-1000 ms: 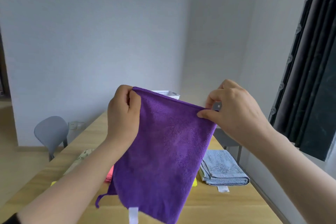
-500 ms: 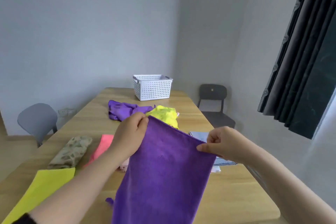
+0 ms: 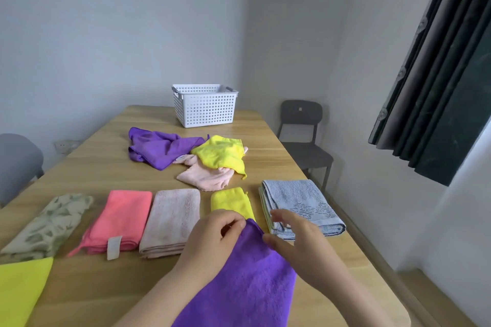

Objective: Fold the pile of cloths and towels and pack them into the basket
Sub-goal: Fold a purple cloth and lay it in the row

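Left hand (image 3: 212,236) pinches the purple cloth's (image 3: 247,284) far corner; right hand (image 3: 295,241), loosely open, touches its edge; cloth runs back toward the worktop's (image 3: 106,167) near edge.

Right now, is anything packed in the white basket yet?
Cannot tell: the white basket shows no colour through its holes, but its floor is hidden.

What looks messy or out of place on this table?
Only the heap mid-table: purple, yellow and peach cloths lie crumpled and overlapping, unlike the neat folded row nearer the person. The basket stands upright at the far end. Nothing looks spilled or damaged.
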